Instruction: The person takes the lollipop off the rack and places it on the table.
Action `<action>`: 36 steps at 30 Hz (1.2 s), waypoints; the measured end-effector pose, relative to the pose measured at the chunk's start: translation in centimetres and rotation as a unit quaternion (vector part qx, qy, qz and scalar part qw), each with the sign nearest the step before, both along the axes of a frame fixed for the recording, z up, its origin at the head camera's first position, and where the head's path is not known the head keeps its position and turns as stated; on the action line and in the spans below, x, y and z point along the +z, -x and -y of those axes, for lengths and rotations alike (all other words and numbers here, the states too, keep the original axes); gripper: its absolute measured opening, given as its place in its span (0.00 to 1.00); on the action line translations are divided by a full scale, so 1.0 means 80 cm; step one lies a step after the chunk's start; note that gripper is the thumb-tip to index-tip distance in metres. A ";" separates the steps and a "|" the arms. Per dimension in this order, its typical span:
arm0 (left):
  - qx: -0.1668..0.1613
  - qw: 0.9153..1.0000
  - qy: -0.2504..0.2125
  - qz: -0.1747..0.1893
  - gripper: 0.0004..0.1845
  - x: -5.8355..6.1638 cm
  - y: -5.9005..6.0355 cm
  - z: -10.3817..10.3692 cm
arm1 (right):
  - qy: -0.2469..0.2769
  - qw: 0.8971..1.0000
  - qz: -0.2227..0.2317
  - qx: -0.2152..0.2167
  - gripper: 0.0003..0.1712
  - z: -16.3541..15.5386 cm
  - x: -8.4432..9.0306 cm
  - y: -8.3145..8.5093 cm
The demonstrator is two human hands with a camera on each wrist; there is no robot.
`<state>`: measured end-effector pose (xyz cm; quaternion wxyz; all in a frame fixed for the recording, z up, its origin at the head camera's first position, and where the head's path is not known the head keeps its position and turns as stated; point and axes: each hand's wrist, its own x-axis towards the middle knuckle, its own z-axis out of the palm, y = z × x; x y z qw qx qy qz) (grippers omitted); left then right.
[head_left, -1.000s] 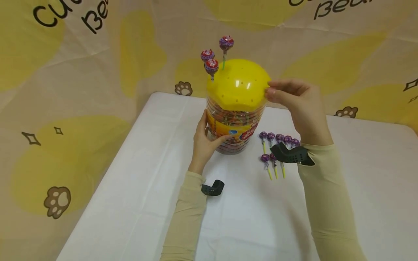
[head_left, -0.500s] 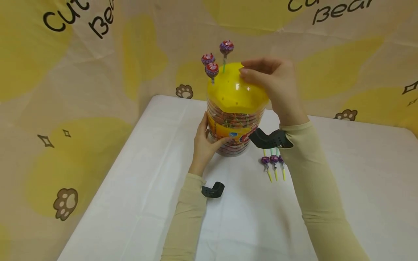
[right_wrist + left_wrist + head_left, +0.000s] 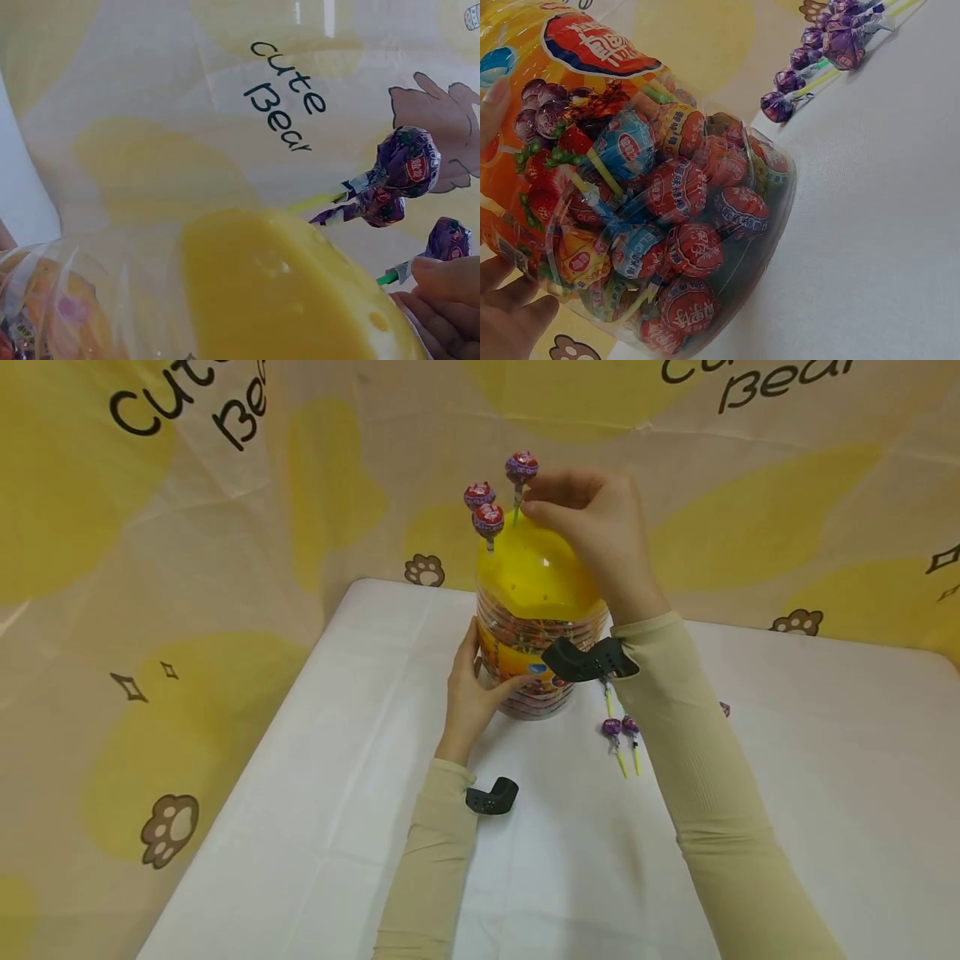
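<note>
Three lollipops already stand in the jar's yellow lid (image 3: 536, 572), the right hand (image 3: 592, 531) fingers pinching the purple lollipop (image 3: 521, 468) there, the left hand (image 3: 472, 693) gripping the lollipop jar (image 3: 525, 647), while spare lollipops (image 3: 621, 731) wait on the bench (image 3: 300, 793).

Clear plastic lollipop jar (image 3: 536, 668), upright on white table (image 3: 322, 793), packed w/ wrapped lollipops, orange label on front. Domed yellow lid (image 3: 534, 572) w/ small holes. Three lollipops stand in lid holes: purple one (image 3: 521, 468) on green stick, two red ones (image 3: 483, 508) beside it.
</note>
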<state>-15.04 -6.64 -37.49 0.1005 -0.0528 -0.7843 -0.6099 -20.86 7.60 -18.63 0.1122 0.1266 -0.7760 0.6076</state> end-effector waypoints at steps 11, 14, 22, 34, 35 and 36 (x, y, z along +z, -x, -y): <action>0.004 1.000 0.003 0.009 0.53 0.003 -0.002 -0.001 | -0.076 0.996 -0.015 -0.035 0.16 0.011 0.004 0.000; 0.004 1.000 0.007 0.004 0.53 0.003 -0.002 -0.001 | -0.080 0.996 -0.023 -0.042 0.15 0.013 0.004 0.001; 0.002 1.000 0.011 -0.003 0.53 0.002 -0.001 -0.001 | -0.060 0.996 -0.036 -0.050 0.11 0.016 0.004 0.001; 0.005 1.000 0.013 0.003 0.53 0.002 0.000 -0.003 | 0.064 0.997 -0.042 -0.014 0.08 0.009 -0.001 0.006; 0.005 1.000 0.013 0.003 0.53 0.002 0.000 -0.003 | 0.073 0.996 -0.042 -0.012 0.08 0.008 -0.002 0.007; 0.006 1.000 0.015 0.003 0.54 0.002 0.001 -0.003 | 0.081 0.996 -0.040 -0.012 0.08 0.008 -0.002 0.007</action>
